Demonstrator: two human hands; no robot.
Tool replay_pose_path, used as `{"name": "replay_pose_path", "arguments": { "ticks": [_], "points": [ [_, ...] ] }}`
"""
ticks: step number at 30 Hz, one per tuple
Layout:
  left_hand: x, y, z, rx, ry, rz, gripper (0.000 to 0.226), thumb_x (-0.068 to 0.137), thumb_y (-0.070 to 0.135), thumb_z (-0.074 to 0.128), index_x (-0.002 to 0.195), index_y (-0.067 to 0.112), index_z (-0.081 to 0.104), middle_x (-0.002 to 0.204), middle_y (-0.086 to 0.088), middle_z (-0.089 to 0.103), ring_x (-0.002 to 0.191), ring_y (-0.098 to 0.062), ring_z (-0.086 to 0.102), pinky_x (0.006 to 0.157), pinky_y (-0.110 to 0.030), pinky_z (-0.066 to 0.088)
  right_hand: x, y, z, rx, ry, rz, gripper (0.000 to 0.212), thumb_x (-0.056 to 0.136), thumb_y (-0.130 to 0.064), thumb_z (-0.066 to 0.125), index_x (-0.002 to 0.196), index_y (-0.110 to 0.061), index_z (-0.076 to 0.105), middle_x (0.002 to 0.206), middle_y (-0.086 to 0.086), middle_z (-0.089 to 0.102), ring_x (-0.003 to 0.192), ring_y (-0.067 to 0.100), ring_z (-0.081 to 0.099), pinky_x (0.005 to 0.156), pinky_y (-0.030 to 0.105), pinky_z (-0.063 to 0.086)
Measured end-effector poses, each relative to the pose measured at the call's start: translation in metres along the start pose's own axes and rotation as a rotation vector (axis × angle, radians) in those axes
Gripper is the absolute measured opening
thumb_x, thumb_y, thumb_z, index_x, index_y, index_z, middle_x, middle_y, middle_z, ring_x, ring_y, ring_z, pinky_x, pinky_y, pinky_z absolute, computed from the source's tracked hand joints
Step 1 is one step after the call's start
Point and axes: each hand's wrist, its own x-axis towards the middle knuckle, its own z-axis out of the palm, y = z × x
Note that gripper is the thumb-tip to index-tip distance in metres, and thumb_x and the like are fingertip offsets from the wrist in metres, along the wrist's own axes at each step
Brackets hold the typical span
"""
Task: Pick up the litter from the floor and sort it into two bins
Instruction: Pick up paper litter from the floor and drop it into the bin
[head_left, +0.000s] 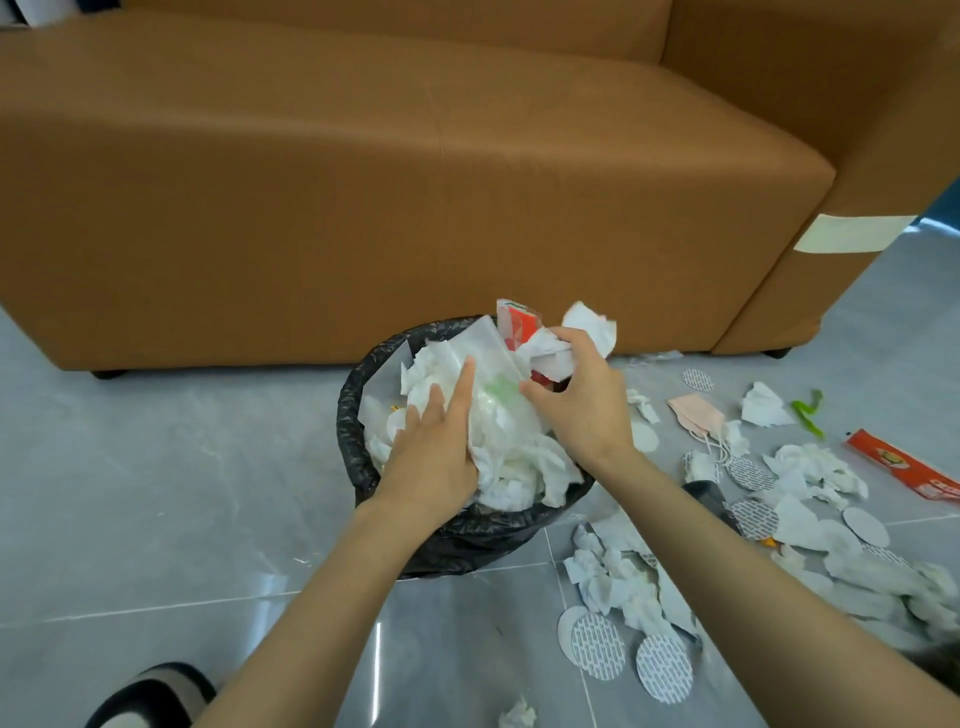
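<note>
Centre frame, over bin (353, 447): left hand (431, 441) flat, fingers straight, pressing tissues (519, 462) down. Right hand (582, 405) clutches tissue wad (592, 325) plus red carton (514, 322) above far rim. Rest of litter (810, 462) sprawls lower right on floor (156, 467), right of bin, so right hand nearer. Second bin not in view.

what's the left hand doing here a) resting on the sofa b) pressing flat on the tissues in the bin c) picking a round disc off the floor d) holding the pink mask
b: the left hand lies with straight fingers on the white tissues heaped in the black-lined bin, while the right hand grips crumpled paper above it.
</note>
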Motion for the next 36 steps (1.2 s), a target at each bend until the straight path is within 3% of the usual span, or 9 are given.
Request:
{"name": "replay_pose_path", "arguments": {
  "ticks": [4,10,14,17,20,24,27,29,36],
  "points": [
    [-0.002,-0.002,-0.004,0.105,-0.019,-0.042,0.076,0.089,0.002,0.039,0.151,0.020,0.000,0.157,-0.005,0.012,0.142,-0.029,0.014,0.109,-0.043,0.031,-0.001,-0.008,0.013,0.046,-0.042,-0.071,0.023,0.085,-0.008,0.060,0.103,-0.022,0.067,0.085,-0.004,0.072,0.079,0.011,0.067,0.072,0.040,0.056],
    [-0.005,-0.006,-0.010,0.212,0.085,-0.032,0.035,0.088,0.010,0.045,0.123,0.013,0.047,0.123,-0.005,0.048,0.121,-0.027,0.039,0.106,-0.038,0.030,0.002,-0.021,0.025,0.067,-0.242,-0.061,0.030,0.087,-0.005,0.055,0.112,-0.018,0.064,0.092,0.000,0.064,0.071,0.009,0.059,0.054,0.012,0.044],
    [-0.003,-0.016,-0.004,0.335,0.123,-0.018,0.038,0.089,0.018,0.048,0.126,0.015,0.047,0.129,-0.001,0.051,0.130,-0.024,0.035,0.109,-0.035,0.026,0.005,-0.023,0.032,-0.147,-0.468,-0.102,0.027,0.091,-0.019,0.058,0.116,-0.018,0.068,0.099,0.012,0.063,0.082,0.017,0.059,0.060,0.013,0.040],
    [-0.003,-0.019,0.001,0.385,0.128,-0.063,0.051,0.093,0.032,0.046,0.141,0.018,0.035,0.147,0.001,0.039,0.145,-0.021,0.015,0.119,-0.040,0.010,-0.001,-0.028,0.030,-0.344,-0.715,-0.072,0.041,0.096,-0.023,0.048,0.136,-0.019,0.049,0.132,0.011,0.054,0.115,0.028,0.051,0.088,0.029,0.042],
    [-0.007,-0.018,0.001,0.435,0.105,-0.118,0.058,0.093,0.037,0.043,0.144,0.014,0.029,0.151,-0.001,0.033,0.147,-0.022,0.007,0.120,-0.040,0.004,-0.003,-0.034,0.028,-0.382,-0.907,-0.045,0.024,0.090,-0.020,0.052,0.114,-0.023,0.053,0.129,0.007,0.048,0.109,0.025,0.048,0.085,0.031,0.040],
    [-0.009,-0.020,-0.004,0.441,0.115,-0.108,0.052,0.092,0.029,0.044,0.141,0.014,0.035,0.143,0.000,0.044,0.146,-0.021,0.008,0.118,-0.044,-0.001,0.008,-0.031,0.030,-0.557,-1.118,0.040,0.060,0.081,-0.028,0.065,0.133,-0.017,0.038,0.137,0.002,0.035,0.121,0.028,0.046,0.086,0.036,0.050],
    [-0.008,-0.026,-0.007,0.404,0.112,-0.084,0.044,0.093,0.026,0.040,0.136,0.015,0.043,0.142,0.001,0.046,0.146,-0.019,0.011,0.117,-0.045,-0.004,0.007,-0.031,0.041,-0.733,-1.085,-0.099,0.034,0.084,-0.030,0.064,0.108,-0.014,0.044,0.108,0.004,0.042,0.092,0.026,0.052,0.068,0.034,0.046],
    [-0.008,-0.027,-0.010,0.397,0.103,-0.078,0.040,0.093,0.025,0.039,0.132,0.017,0.049,0.141,-0.001,0.046,0.143,-0.018,0.018,0.116,-0.045,-0.007,0.003,-0.029,0.048,-0.834,-1.038,-0.150,0.035,0.088,-0.025,0.061,0.116,-0.009,0.047,0.103,0.005,0.040,0.087,0.024,0.048,0.064,0.032,0.041],
    [-0.010,-0.025,-0.015,0.299,0.147,-0.133,0.025,0.090,0.014,0.044,0.107,0.012,0.062,0.096,-0.006,0.065,0.099,-0.024,0.059,0.120,-0.041,0.001,-0.002,-0.012,0.058,-0.875,-0.981,-0.137,0.045,0.095,-0.009,0.049,0.137,-0.003,0.036,0.134,0.016,0.045,0.121,0.030,0.047,0.093,0.032,0.040]
  ]
}}
